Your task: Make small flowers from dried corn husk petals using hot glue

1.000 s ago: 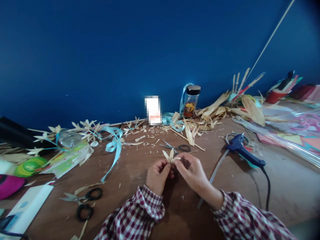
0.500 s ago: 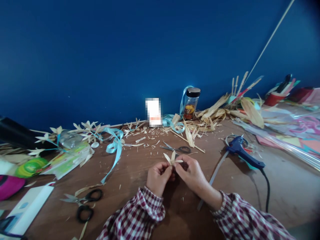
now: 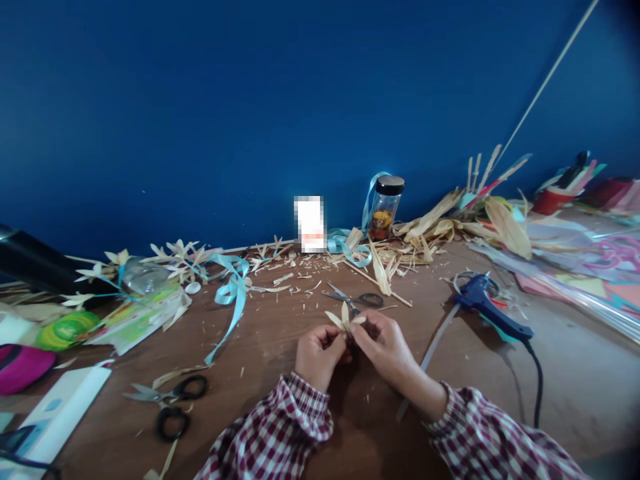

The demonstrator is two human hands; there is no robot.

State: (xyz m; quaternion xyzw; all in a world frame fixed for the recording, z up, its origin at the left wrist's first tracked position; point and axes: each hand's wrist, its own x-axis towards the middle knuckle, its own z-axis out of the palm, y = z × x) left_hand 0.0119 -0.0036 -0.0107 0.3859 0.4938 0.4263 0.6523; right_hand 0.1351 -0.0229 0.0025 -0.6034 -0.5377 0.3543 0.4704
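Observation:
Between my two hands is a small flower of pale dried husk (image 3: 345,318), its pointed petals spread upward. My left hand (image 3: 321,353) pinches its base from the left, thumb on the near side. From the right, my right hand (image 3: 383,343) pinches the flower near the base of a petal. The fingers hide the lower part of the flower. Just beyond my hands a pair of scissors (image 3: 367,300) lies partly spread on the brown table (image 3: 270,400).
Black-handled scissors (image 3: 167,400) lie at the left. A blue glue gun (image 3: 493,307) with a cord rests at the right. Farther back are a light-blue ribbon (image 3: 233,293), finished husk flowers (image 3: 183,257), a black-lidded jar (image 3: 386,208) and a heap of dried husks (image 3: 430,223).
Both hands stay at the flower with nearly the same grip. The whole scene shifts slightly to the right as my head turns a little.

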